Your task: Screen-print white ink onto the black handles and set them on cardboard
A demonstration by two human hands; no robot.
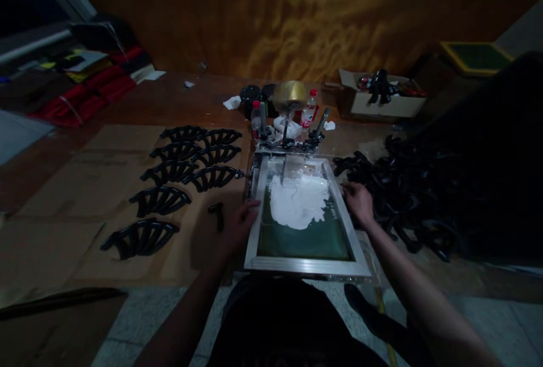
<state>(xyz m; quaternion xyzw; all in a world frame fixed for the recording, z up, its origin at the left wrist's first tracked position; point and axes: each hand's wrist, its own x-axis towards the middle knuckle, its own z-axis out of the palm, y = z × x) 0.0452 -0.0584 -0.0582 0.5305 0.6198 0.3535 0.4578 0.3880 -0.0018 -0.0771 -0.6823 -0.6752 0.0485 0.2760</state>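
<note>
A silver-framed printing screen (311, 266) with green mesh lies in front of me. White paste (297, 203) covers the upper middle of its mesh. A flat blade-like squeegee (292, 168) rests at the far edge of the paste. My left hand (242, 224) is at the screen's left rail, fingers stretched toward it; the dim light hides whether it presses there. Beyond the right rail, my right hand (360, 203) has its fingers curled together near a dark piece, and what they hold is unclear. One black curved part (217, 217) lies left of my left hand.
Black parts stand in fanned rows (159, 200) on cardboard (106, 169) at left. A dark heap of similar parts (394, 191) fills the right. Behind the screen are a clamp stand (288, 141), red-capped bottles (309, 109) and an open carton (382, 104).
</note>
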